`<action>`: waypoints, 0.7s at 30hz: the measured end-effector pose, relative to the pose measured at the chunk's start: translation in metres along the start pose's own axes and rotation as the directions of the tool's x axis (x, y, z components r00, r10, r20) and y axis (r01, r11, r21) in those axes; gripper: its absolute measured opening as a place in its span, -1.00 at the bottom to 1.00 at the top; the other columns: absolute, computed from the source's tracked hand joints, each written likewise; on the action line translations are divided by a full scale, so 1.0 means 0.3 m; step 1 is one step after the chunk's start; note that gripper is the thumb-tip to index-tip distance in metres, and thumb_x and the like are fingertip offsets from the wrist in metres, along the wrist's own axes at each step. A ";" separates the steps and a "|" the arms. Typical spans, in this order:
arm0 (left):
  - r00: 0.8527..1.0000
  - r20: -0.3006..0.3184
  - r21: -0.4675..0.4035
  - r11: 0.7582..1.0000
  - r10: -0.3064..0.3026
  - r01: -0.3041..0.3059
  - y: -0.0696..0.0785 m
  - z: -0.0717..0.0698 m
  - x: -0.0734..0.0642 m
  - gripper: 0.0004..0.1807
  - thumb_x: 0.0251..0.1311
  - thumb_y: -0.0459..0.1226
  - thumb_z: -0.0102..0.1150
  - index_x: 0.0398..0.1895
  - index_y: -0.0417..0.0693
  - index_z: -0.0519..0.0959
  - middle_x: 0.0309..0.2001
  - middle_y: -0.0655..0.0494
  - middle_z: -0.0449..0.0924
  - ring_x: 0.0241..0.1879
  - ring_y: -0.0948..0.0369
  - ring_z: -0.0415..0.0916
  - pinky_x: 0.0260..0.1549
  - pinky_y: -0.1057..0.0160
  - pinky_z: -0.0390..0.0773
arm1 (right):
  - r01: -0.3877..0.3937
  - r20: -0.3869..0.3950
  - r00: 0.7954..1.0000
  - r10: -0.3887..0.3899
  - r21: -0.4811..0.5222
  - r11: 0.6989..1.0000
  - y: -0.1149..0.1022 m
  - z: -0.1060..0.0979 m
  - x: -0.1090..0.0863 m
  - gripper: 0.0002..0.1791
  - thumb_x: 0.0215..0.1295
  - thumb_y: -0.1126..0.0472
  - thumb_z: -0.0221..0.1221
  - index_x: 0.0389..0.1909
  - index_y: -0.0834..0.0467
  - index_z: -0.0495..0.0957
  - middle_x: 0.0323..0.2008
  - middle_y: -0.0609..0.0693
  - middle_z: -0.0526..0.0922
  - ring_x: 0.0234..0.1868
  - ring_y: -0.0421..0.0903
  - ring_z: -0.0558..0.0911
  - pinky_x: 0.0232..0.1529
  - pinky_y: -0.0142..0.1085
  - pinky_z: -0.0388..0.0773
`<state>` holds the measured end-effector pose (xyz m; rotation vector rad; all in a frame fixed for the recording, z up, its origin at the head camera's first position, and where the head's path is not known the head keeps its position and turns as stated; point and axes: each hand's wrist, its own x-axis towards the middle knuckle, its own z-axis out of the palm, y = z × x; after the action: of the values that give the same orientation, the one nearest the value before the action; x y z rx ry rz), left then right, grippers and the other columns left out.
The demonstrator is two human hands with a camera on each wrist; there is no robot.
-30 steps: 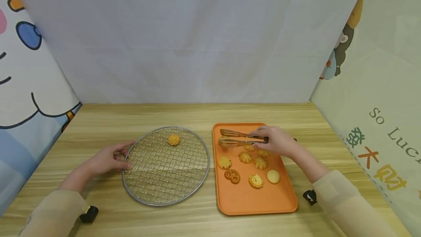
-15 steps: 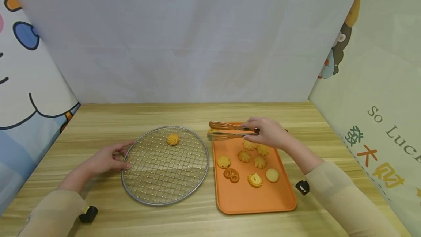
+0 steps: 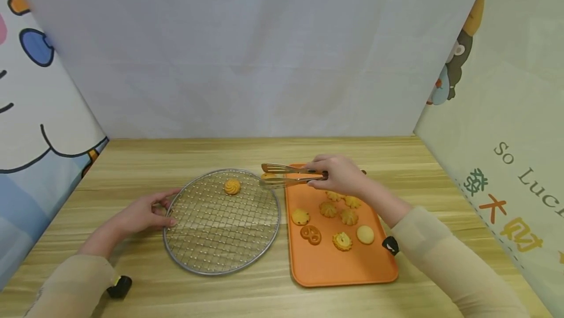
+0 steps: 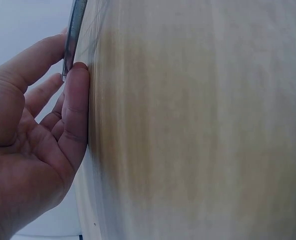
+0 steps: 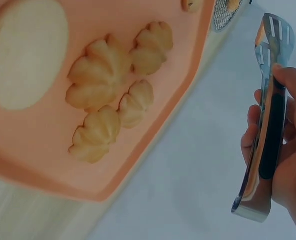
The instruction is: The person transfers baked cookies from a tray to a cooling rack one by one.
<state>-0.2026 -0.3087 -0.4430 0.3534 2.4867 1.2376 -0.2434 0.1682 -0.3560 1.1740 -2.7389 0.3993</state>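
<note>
Clasping tongs (image 5: 272, 135), the right grip (image 3: 341, 176) holds a cookie (image 3: 267, 176) in their tips by the wire rack (image 3: 220, 230); the left grip (image 3: 140, 214) pinches its rim; swirled cookie (image 3: 232, 186) on rack, other cookies (image 3: 328, 209) on orange tray (image 3: 343, 271)

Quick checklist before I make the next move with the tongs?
1. Tongs gripped by right hand: ok.
2. Cookie between the tong ends: ok.
3. Cookie pinched firmly enough to carry: cannot tell.
4. Left hand touching the wire rack: ok, at its rim.
5. Free space on the rack: ok, one swirl cookie lies near the far edge.
6. Tong ends over the rack's middle: not ok, only at its far right edge.
</note>
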 end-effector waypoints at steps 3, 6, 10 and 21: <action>1.000 -0.002 0.000 1.000 -0.011 0.011 -0.001 0.001 0.003 -0.02 -0.05 -0.17 0.42 0.44 -0.14 0.10 -0.06 -0.22 0.36 -0.44 0.25 0.49 -0.46 0.31 0.55 | 0.006 -0.002 1.000 -0.006 0.000 1.000 -0.010 0.015 0.014 -0.63 0.18 0.07 0.28 0.01 0.06 0.62 -0.18 -0.06 0.63 -0.58 -0.33 0.34 -0.56 -0.43 0.30; 1.000 -0.003 0.000 1.000 -0.010 0.010 -0.001 0.001 0.005 -0.01 -0.06 -0.17 0.42 0.43 -0.15 0.10 -0.06 -0.22 0.36 -0.43 0.24 0.48 -0.46 0.31 0.55 | -0.001 0.010 1.000 0.001 0.003 1.000 -0.019 0.032 0.031 -0.63 0.19 0.05 0.27 0.03 0.03 0.61 -0.19 -0.06 0.63 -0.57 -0.33 0.36 -0.55 -0.43 0.32; 1.000 -0.004 -0.001 1.000 -0.005 0.005 -0.002 -0.001 0.008 -0.02 -0.05 -0.18 0.41 0.44 -0.16 0.09 -0.06 -0.22 0.35 -0.42 0.23 0.48 -0.45 0.31 0.55 | -0.003 0.040 0.999 0.003 -0.006 1.000 -0.028 0.059 0.056 -0.62 0.21 0.03 0.25 0.05 0.00 0.60 -0.24 -0.06 0.61 -0.55 -0.31 0.36 -0.53 -0.42 0.33; 1.000 -0.006 0.018 1.000 0.021 -0.021 0.002 0.000 0.000 -0.02 -0.04 -0.19 0.40 0.44 -0.17 0.08 -0.05 -0.21 0.37 -0.45 0.26 0.45 -0.47 0.33 0.51 | 0.035 0.069 0.997 -0.032 -0.045 0.998 -0.048 0.138 0.106 -0.64 0.22 0.05 0.24 0.04 0.01 0.61 -0.08 -0.04 0.64 -0.42 -0.25 0.56 -0.46 -0.42 0.44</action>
<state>-0.2026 -0.3084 -0.4424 0.3809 2.5069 1.2276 -0.2556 0.1247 -0.3856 1.2421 -2.7662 0.2957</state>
